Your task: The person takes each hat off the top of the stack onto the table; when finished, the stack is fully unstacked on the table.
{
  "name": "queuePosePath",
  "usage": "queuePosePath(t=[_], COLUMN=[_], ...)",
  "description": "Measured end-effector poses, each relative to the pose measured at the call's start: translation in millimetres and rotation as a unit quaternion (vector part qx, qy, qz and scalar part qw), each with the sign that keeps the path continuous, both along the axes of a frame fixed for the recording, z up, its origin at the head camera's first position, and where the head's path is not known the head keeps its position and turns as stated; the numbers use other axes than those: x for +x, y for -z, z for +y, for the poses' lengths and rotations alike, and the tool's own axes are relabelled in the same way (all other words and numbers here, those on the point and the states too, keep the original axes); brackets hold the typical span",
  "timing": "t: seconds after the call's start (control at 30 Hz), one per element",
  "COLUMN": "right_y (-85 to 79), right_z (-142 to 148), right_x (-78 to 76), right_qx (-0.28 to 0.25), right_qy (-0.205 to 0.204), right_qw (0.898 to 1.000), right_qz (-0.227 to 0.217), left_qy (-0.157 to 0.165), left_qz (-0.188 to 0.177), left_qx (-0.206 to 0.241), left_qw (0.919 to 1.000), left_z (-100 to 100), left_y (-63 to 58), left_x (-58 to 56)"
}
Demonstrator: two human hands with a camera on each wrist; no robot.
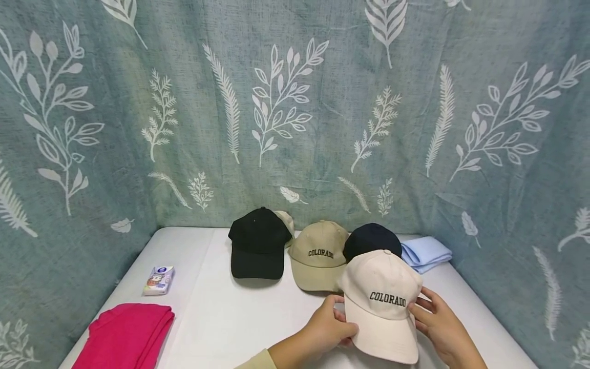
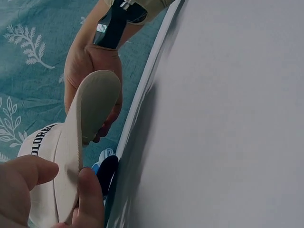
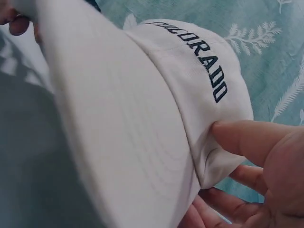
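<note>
Both hands hold a cream baseball cap (image 1: 384,287) with dark COLORADO lettering, raised over the front right of the table with its brim toward me. My left hand (image 1: 324,323) pinches the brim's left edge, thumb on top and fingers beneath, as the left wrist view shows. At the cap's right side, my right hand (image 1: 440,325) grips the crown near the brim, its thumb (image 3: 242,137) pressing the fabric beside the lettering. Behind it stand a navy cap (image 1: 371,238), partly hidden, and a khaki COLORADO cap (image 1: 318,251). A black cap (image 1: 258,243) stands farther left.
Part of another light cap (image 1: 287,220) shows behind the black one. Folded light blue cloth (image 1: 426,253) lies at the back right. On the left are a small tissue pack (image 1: 159,281) and folded pink cloth (image 1: 126,333). A patterned curtain (image 1: 295,102) encloses the white table (image 1: 221,328).
</note>
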State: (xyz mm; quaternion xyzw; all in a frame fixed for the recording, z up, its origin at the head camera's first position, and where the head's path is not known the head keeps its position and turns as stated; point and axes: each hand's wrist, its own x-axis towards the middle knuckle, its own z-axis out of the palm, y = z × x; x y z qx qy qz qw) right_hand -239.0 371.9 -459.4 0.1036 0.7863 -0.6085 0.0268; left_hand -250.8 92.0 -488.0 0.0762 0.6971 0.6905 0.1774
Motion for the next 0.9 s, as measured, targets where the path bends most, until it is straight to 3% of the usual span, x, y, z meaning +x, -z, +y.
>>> queuePosePath(t=[0.37, 0.57, 0.9], right_y=[7.4, 12.3, 18.4], right_z=[27, 32, 39], right_x=[6.8, 7.5, 7.1], right_qx=[-0.032, -0.074, -0.121], right_qy=[-0.012, 0.007, 0.023], right_qw=[0.999, 0.997, 0.990], right_qz=[-0.026, -0.036, -0.074], left_qy=[0.014, 0.043, 0.073], left_qz=[-0.029, -0.015, -0.027], left_qx=[0.020, -0.019, -0.001], left_qw=[0.9993, 0.9988, 0.9969], left_z=[23, 21, 17], left_y=[5.6, 9.6, 13.1], left_x=[7.4, 8.0, 8.2])
